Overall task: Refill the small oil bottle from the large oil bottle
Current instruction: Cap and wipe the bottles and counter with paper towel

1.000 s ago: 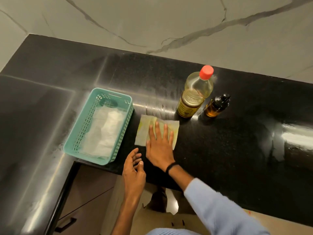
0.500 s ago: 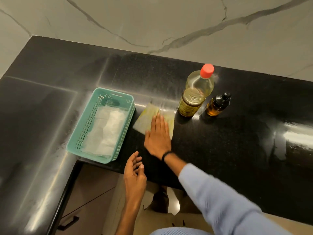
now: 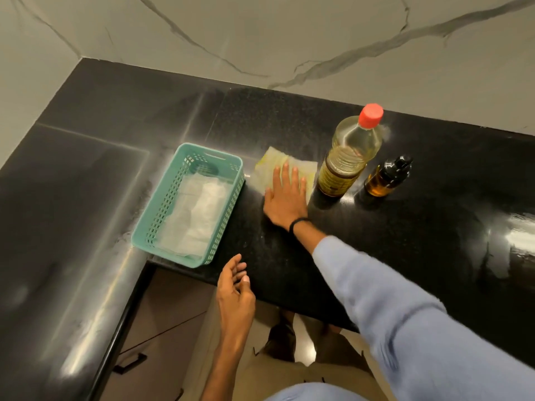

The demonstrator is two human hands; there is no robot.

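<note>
— The large clear plastic oil bottle (image 3: pixel 346 160), red cap?
— Upright, capped, right of the teal basket (image 3: pixel 162 209).
— And the small amber black-topped bottle (image 3: pixel 386 178)?
— Upright, farther right of the basket.

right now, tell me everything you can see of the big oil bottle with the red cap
The large oil bottle is clear plastic, closed with a red cap. Pale yellow oil seems to fill most of it; a dark golden label wraps its base. It stands upright on the black countertop, the small oil bottle close on its right, a stained tissue on its left. The right hand, flat on that tissue, does not touch it.
</note>
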